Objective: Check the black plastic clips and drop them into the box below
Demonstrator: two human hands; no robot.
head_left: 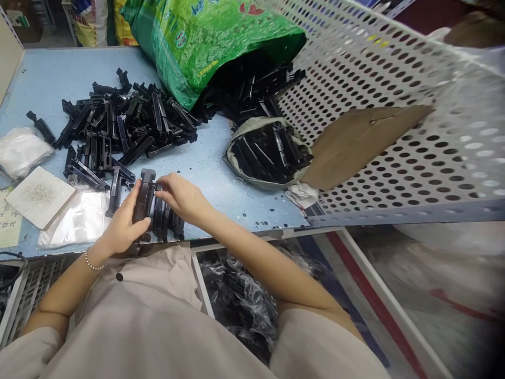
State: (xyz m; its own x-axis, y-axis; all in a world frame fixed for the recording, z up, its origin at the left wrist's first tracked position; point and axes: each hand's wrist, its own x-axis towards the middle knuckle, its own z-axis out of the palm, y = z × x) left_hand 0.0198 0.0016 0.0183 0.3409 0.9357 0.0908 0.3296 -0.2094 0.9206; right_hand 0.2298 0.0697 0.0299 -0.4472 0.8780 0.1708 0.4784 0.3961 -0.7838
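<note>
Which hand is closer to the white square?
Left. The left hand, holding black parts, is right of the white square, past the clear bags; the right hand is farther right.

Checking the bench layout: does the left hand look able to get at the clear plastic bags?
Probably yes: the clear plastic bags lie close beside the left hand, mostly uncovered, though a white block seems to overlap one edge and the hand holds black parts.

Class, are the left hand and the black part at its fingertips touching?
Touching. In the head view, the left hand lays its thumb across the black part and fingers along its side.
</note>
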